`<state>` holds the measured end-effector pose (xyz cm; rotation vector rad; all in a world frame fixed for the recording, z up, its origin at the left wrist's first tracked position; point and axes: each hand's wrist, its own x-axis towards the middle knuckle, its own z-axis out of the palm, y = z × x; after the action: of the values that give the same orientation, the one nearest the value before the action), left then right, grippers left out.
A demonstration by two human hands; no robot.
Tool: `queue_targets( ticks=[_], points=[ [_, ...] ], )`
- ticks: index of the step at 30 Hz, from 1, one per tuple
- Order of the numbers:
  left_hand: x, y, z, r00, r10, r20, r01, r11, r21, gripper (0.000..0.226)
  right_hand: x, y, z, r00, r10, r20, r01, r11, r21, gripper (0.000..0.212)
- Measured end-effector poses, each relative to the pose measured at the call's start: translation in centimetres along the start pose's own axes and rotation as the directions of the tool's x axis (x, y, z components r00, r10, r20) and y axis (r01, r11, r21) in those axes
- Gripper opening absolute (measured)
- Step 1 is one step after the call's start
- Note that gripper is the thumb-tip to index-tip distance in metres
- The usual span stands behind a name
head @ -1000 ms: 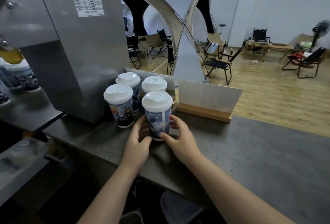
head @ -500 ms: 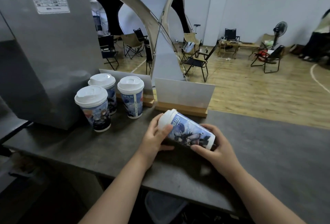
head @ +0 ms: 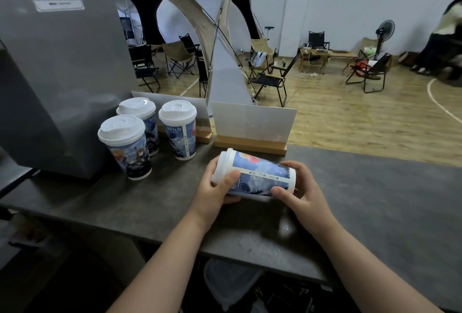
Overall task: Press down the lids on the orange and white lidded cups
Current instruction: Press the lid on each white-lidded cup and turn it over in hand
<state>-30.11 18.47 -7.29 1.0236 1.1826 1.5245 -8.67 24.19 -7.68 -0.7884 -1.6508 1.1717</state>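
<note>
Sideways above the grey bench (head: 362,200), I hold a lidded cup (head: 260,177) in both hands: my left hand (head: 212,192) is clamped around its white lid end, my right hand (head: 302,192) around its base. Three upright lidded cups (head: 125,147) stand left of my left grip, beside a steel machine (head: 57,68).

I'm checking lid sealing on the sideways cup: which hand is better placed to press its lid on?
Probably the left hand: it already wraps the white lid, while the right hand braces the cup's base.
</note>
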Motion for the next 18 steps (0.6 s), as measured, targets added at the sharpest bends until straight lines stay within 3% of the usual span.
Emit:
queue_targets(
  ticks=[3, 9, 14, 18],
  points=[
    [-0.14, -0.03, -0.02, 1.000, -0.014, -0.028, 0.014, 1.000, -0.005, 0.068, 0.07, -0.19, 0.03, 1.000, 0.010, 0.006, -0.010, 1.000, 0.023, 0.067],
    [-0.12, -0.01, -0.21, 0.999, 0.002, 0.039, -0.003, 1.000, 0.024, 0.062, -0.02, -0.54, 0.14, 1.000, -0.001, 0.011, 0.001, 1.000, 0.007, 0.061],
    [0.03, -0.15, -0.19, 0.998, 0.055, -0.021, -0.056, 0.997, -0.051, 0.057, -0.26, -0.51, -0.05, 0.996, -0.021, 0.083, 0.025, 0.998, -0.054, 0.074],
    [0.14, -0.52, -0.76, 0.995, 0.096, 0.017, -0.095, 0.994, -0.060, 0.067, 0.31, -0.69, 0.01, 0.999, 0.026, 0.026, -0.025, 0.999, -0.029, 0.061]
  ],
)
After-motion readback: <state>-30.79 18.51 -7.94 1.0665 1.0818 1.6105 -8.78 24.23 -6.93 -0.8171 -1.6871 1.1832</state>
